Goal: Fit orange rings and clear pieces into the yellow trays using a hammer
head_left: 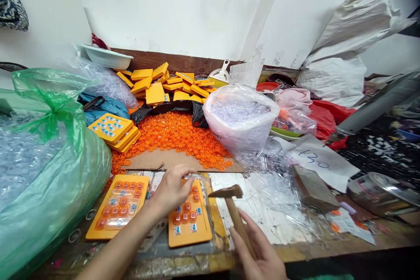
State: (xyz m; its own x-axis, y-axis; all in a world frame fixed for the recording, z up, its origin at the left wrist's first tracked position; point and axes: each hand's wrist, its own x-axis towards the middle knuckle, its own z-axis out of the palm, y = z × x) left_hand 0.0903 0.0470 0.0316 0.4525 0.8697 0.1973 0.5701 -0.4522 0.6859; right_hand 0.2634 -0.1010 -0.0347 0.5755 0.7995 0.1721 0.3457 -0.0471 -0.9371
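Note:
A hammer (239, 223) with a wooden handle and a dark metal head is gripped in my right hand (262, 253), its head raised just right of a yellow board (202, 232). That board carries several clear-topped orange rings and blue-marked spots. Over its upper left part is my left hand (173, 188), with fingers bent and thumb out to the right; whatever they pinch, if anything, is hidden. A second yellow board (93, 232), set with more orange rings and a long clear piece, lies to the left of my forearm.
Behind the boards spreads a heap of orange rings (177, 133). Yellow boards (154, 94) are piled further back. A green bag (88, 175) bulges at left; a white bag of clear pieces (241, 116) stands right of the heap. A dark block (313, 188) and metal pot (387, 194) sit at right.

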